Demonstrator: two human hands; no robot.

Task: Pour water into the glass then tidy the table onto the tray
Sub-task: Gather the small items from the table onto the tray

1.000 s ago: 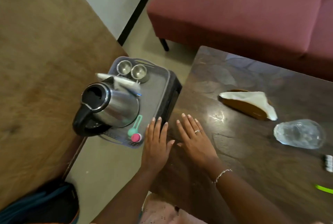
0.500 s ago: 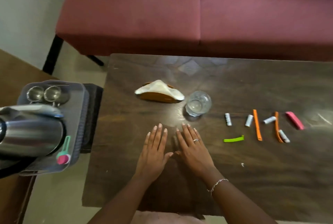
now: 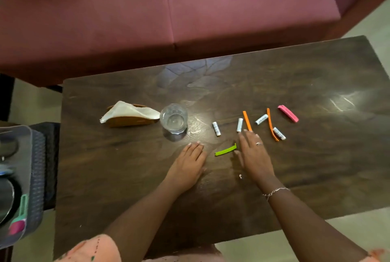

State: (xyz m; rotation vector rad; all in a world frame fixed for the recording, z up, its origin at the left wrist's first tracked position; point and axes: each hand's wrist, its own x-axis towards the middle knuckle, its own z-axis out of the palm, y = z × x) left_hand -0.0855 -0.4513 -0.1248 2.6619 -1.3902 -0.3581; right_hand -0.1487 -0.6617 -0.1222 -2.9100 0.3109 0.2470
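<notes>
L hand [image 3: 188,162]: flat on table [image 3: 126,177], fingers straight, holds nothing.
R hand [image 3: 254,156]: fingers spread, nothing gripped, just right of green clip [image 3: 225,150].
Glass [image 3: 173,118]: upright, mid-table, beside napkin holder [image 3: 128,117].
Tray [image 3: 35,177]: off table's left edge, partly cropped.

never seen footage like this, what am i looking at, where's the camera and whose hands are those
There is no machine here. A person wears a wide-angle camera on the head, so the picture shows their own view down at their two hands. The left hand and right hand are open, fingers straight, and hold nothing. On the dark wooden table stand a clear glass and a napkin holder. To the right lie a green clip, orange strips, small white cylinders and a pink piece. A grey tray sits beyond the table's left edge, and a red sofa stands behind.
</notes>
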